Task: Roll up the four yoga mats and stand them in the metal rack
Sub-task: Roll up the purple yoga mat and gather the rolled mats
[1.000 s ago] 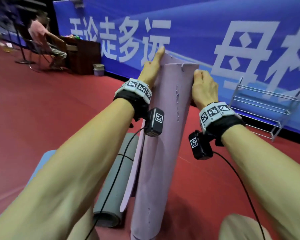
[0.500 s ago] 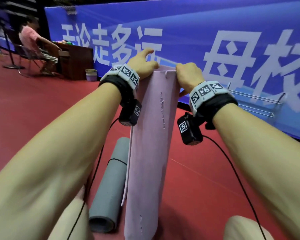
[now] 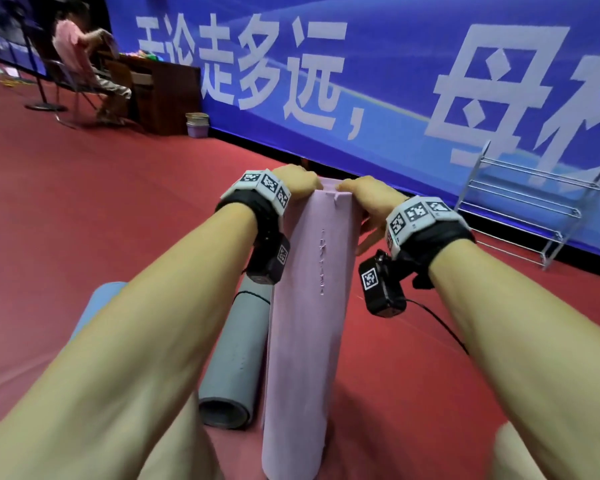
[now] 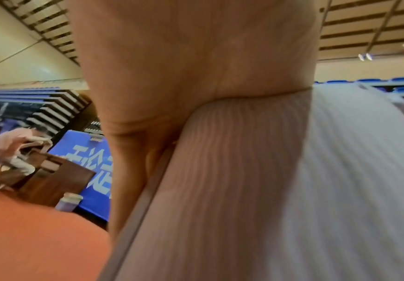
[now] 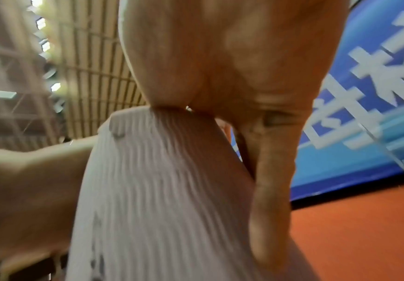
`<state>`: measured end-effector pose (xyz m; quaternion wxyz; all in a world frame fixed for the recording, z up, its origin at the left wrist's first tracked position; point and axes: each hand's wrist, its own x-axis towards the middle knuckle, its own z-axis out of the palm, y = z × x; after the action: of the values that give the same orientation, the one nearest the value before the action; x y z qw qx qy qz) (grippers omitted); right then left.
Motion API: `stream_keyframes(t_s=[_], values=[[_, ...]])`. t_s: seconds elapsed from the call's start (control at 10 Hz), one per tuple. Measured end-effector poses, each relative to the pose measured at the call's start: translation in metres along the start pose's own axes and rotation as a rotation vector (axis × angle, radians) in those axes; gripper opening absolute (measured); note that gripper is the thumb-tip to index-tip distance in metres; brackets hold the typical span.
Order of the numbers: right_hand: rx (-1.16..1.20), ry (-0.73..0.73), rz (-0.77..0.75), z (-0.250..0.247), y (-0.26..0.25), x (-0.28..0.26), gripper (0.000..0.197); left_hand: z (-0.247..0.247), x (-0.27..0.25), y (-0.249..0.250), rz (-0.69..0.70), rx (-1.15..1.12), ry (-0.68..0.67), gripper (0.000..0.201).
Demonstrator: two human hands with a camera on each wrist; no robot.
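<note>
Both arms outstretched, left hand and right hand curled.

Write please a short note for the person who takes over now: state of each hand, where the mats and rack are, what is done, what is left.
Left hand: grips the top left edge of the rolled pink foam yoga mat.
Right hand: grips its top right edge.
The pink mat stands on end on the red floor.
The rolled grey yoga mat lies on the floor to its left; a light blue mat lies beyond it, mostly hidden.
The silver metal wire rack stands by the blue banner, holding no mats.
Done: pink and grey rolled.
Left: everything into the rack; fourth mat not visible.
</note>
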<state>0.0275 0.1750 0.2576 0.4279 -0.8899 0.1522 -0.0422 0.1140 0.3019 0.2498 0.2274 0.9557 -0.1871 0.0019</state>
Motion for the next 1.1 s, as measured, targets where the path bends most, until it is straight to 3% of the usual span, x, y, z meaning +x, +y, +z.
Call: stream_keyframes(t_s=[0.1,0.2,0.4,0.5,0.6,0.7,0.9,1.0,1.1], values=[[0.105,-0.150,0.084,0.000,0.001,-0.003,0.015,-0.004,-0.003,0.000,-0.047,-0.018,-0.024,0.044],[0.064,-0.189,0.065,0.000,0.003,0.004,0.021,-0.007,-0.014,0.002,-0.076,-0.038,0.024,0.029],[-0.137,-0.011,-0.003,-0.008,-0.017,-0.002,0.013,-0.024,-0.037,0.001,-0.035,-0.123,0.124,0.037],[-0.230,0.132,-0.088,-0.005,-0.046,-0.001,0.031,-0.046,-0.046,-0.008,-0.063,-0.219,0.281,0.041],[-0.283,0.297,-0.252,0.009,-0.081,0.001,0.031,-0.070,-0.056,-0.026,-0.076,-0.305,0.416,0.052],[-0.279,0.359,-0.468,0.037,-0.106,0.005,0.033,-0.081,-0.063,-0.056,-0.146,-0.323,0.517,0.067],[-0.342,0.248,-0.805,0.146,-0.078,0.020,0.043,-0.045,-0.071,-0.152,-0.439,-0.370,0.564,0.080],[-0.235,0.154,-0.852,0.203,-0.043,0.033,0.055,-0.009,-0.067,-0.202,-0.526,-0.345,0.532,0.066],[-0.055,0.061,-0.738,0.254,-0.006,0.048,0.059,0.039,-0.062,-0.244,-0.577,-0.307,0.526,0.046]])
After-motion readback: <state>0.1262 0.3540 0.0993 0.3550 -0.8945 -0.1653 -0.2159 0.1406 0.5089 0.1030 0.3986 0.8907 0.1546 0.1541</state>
